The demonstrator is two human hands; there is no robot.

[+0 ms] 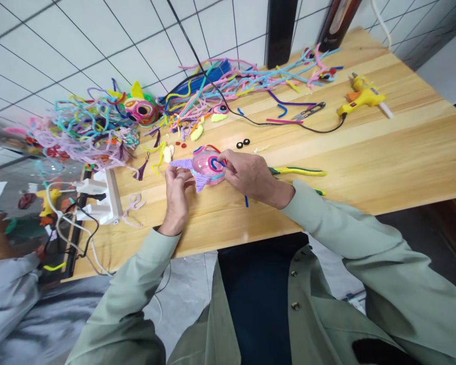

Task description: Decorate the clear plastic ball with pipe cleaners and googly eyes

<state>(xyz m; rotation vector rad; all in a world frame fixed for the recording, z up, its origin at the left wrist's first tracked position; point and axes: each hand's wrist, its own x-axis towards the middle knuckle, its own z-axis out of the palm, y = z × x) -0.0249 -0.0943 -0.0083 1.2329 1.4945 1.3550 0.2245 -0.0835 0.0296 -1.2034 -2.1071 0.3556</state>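
A fish-like craft, with a clear rounded body and purple pipe-cleaner fins, lies just above the wooden table. My left hand grips it by the purple fins on its left side. On the body sits a round pink and red ring, and a curled blue pipe cleaner rests within it. My right hand pinches the end of that blue curl, fingers closed. Below my right wrist lies a short blue pipe-cleaner piece. Green-and-yellow-handled pliers lie partly behind that hand.
Small black-rimmed eyes lie beyond my hands. A yellow glue gun and thread snips are at the back right. Pipe cleaners pile along the wall. A power strip stands left, near another person's sleeve.
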